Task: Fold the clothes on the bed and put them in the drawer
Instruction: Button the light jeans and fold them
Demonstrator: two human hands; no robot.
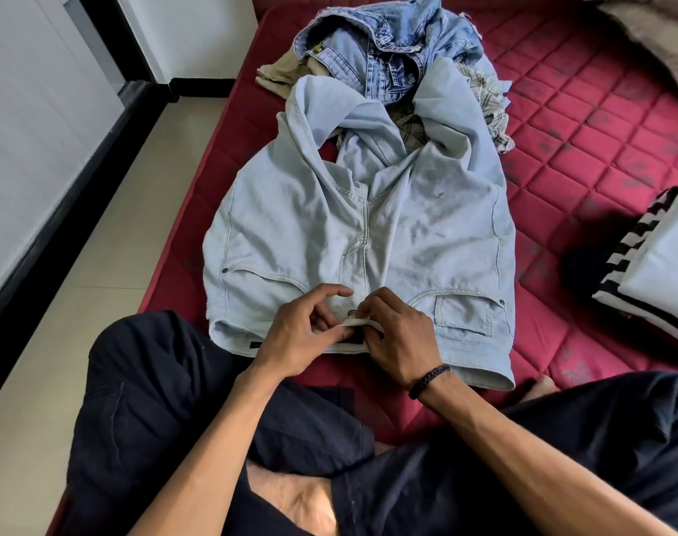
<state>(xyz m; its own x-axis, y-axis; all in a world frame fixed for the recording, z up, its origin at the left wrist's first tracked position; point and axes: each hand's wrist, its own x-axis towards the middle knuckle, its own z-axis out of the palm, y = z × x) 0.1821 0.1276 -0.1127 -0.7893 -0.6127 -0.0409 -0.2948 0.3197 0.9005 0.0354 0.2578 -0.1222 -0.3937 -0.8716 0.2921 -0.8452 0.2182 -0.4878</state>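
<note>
Pale blue jeans (291, 226) lie front-up on the red quilted mattress (585, 121), waistband toward me, legs running away and bunched over the pile behind. My left hand (306, 330) pinches the left side of the waistband at the fly between thumb and fingers. My right hand (395, 334), with a black braided wristband, pinches the right side by the metal button. Both hands meet at the waistband's middle. No drawer is in view.
A heap of unfolded clothes sits at the bed's far end: darker blue jeans (387, 36), a khaki garment (279, 77) and a checked shirt (488, 106). Folded clothes, striped and white (646, 257), are stacked at the right edge. Tiled floor (97, 265) lies left. My dark-trousered knees flank the jeans.
</note>
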